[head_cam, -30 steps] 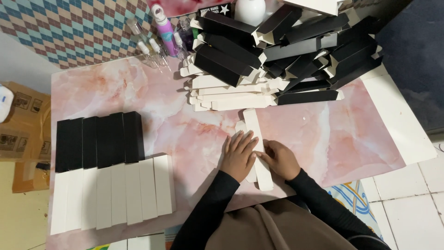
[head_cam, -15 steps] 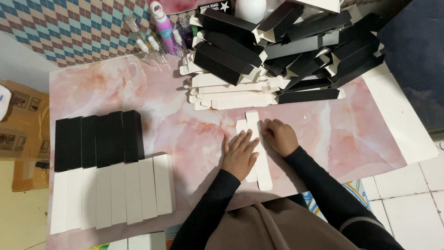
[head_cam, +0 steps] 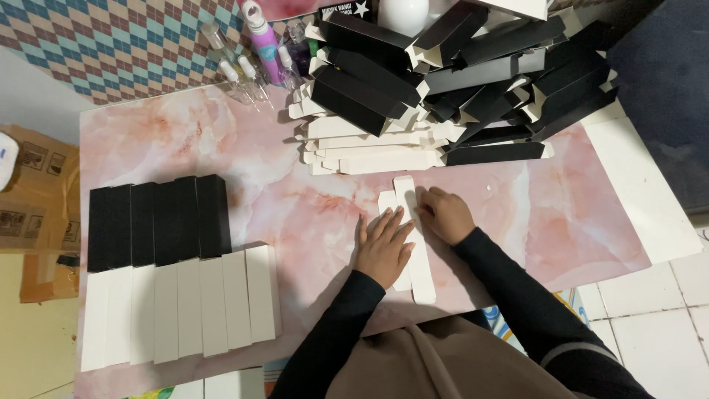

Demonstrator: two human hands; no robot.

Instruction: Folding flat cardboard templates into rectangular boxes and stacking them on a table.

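Note:
A long white flat carton blank lies lengthwise on the pink marble table, in front of me. My left hand lies flat on its left side with fingers spread. My right hand presses its fingertips on the blank's right edge near the upper end. Neither hand lifts it.
A heap of unfolded black cartons tops a stack of white blanks at the back. A row of folded black boxes and white boxes lies at the left. Small bottles stand at the far edge.
My right hand slid up along the blank's right edge, away from me. My left hand stayed flat on the blank.

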